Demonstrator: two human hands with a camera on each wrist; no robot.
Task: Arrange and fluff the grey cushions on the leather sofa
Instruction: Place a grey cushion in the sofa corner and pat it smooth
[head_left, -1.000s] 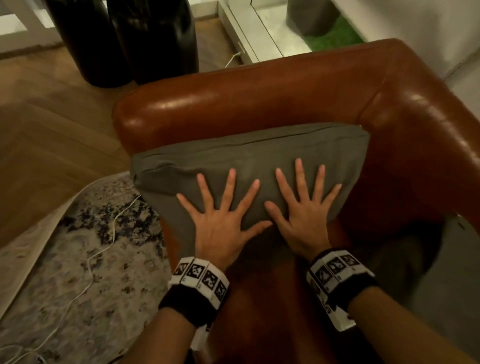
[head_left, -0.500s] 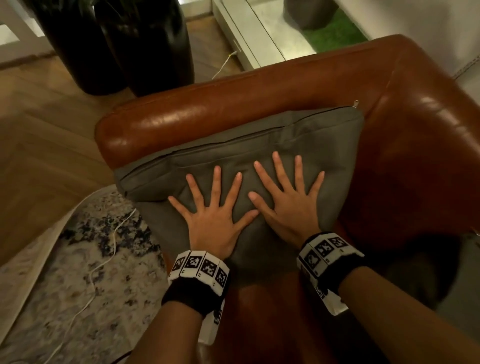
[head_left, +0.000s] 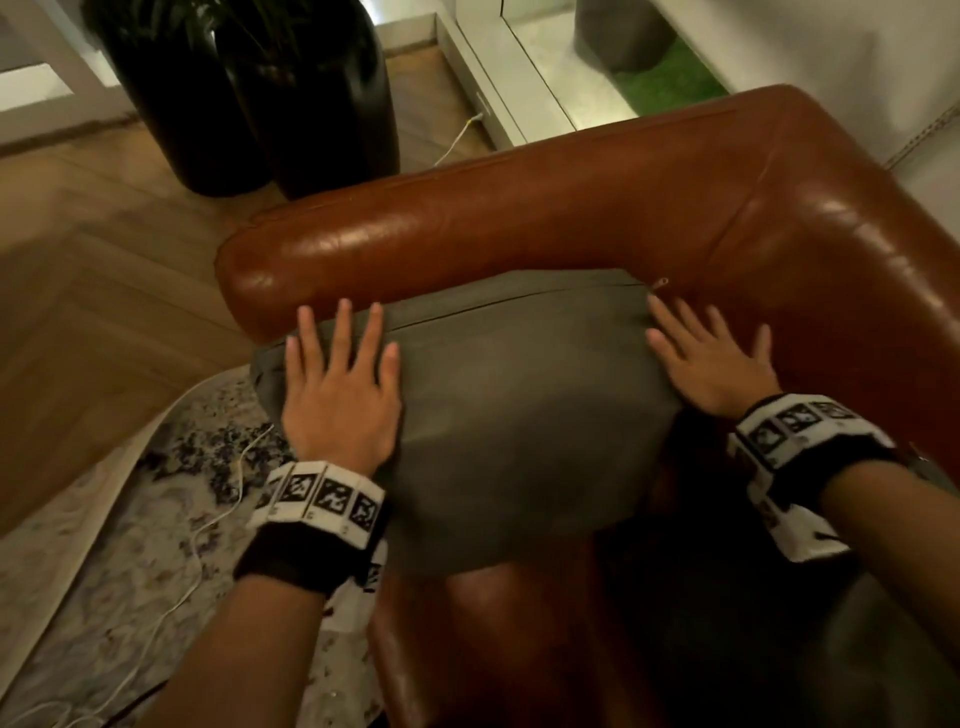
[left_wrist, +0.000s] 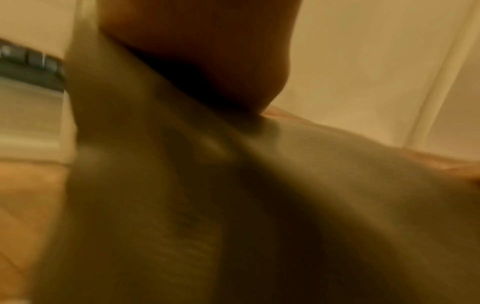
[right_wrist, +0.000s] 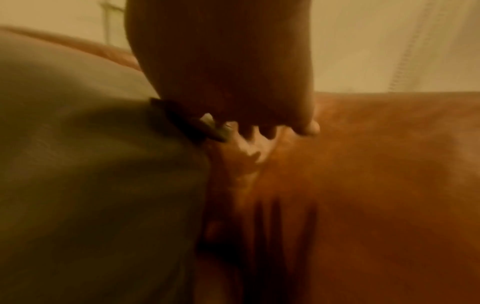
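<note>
A grey cushion (head_left: 519, 405) leans against the armrest of the brown leather sofa (head_left: 519, 208), zip seam along its top. My left hand (head_left: 337, 379) lies flat on the cushion's left end, fingers straight and spread. My right hand (head_left: 711, 358) lies flat on its right end beside the sofa's back corner, fingers straight. The left wrist view is blurred: grey cushion fabric (left_wrist: 233, 205) under my palm. In the right wrist view the cushion (right_wrist: 91, 164) meets the brown leather (right_wrist: 376, 174) under my straight fingers (right_wrist: 306, 127).
Two tall black floor vases (head_left: 260, 93) stand behind the armrest on the wooden floor (head_left: 78, 286). A patterned rug (head_left: 130, 545) with a white cable (head_left: 208, 525) lies left of the sofa. Another grey cushion (head_left: 883, 649) shows at the lower right.
Both hands slid apart from the cushion's middle to its left and right ends. The cushion now sits tucked lower under the armrest and looks plumper.
</note>
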